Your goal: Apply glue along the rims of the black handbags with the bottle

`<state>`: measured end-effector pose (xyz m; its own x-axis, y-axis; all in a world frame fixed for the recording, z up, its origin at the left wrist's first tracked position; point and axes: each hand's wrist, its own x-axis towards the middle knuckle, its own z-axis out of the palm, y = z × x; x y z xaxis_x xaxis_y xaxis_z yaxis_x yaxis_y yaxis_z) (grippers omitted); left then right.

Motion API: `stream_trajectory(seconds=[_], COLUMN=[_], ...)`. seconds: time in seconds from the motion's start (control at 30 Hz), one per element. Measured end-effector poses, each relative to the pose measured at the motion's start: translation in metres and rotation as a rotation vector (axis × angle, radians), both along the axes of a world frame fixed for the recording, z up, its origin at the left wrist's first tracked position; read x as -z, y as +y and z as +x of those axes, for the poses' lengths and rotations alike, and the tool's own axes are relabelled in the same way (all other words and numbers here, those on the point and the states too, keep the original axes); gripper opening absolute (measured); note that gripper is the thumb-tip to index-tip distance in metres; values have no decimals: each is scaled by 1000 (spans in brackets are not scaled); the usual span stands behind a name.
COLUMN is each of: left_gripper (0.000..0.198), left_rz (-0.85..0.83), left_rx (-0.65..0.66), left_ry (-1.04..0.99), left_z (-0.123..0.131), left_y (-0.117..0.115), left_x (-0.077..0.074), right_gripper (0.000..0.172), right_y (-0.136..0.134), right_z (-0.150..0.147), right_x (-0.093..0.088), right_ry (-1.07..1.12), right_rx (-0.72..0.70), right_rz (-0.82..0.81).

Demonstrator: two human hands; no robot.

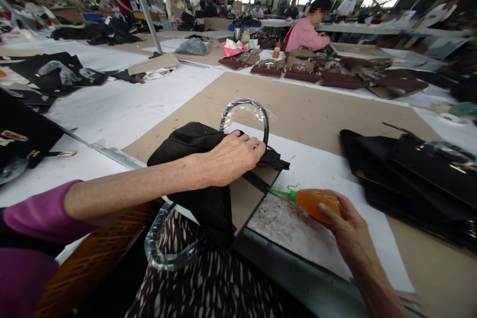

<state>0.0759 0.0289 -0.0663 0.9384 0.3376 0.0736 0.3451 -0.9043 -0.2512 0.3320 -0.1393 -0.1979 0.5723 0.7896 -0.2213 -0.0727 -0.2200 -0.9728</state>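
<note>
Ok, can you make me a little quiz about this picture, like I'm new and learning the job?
1. True or false: the bag under the left hand is white.
2. Which hand holds the bottle? A: left. B: right. C: neither.
3. Fill in the colour: the bottle's thin spout is ____.

Key:
1. False; it is black.
2. B, the right hand.
3. Green.
</note>
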Motion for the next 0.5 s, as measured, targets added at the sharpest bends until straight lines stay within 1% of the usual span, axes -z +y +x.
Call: stream_trajectory(seconds=[0.23, 0.5], left_gripper=[27, 22], left_rz=[11, 43], left_rx=[16, 34], left_ry=[-9, -41], left_z=[-2, -1], left_y=[1, 2], left_x=[1, 3], right_gripper=[56, 56], right_y=[-5, -12], right_z=[1, -6], right_x=[6, 7], right_ry=[40, 70], right_rx=[-29, -49], right_rz=[-39, -48])
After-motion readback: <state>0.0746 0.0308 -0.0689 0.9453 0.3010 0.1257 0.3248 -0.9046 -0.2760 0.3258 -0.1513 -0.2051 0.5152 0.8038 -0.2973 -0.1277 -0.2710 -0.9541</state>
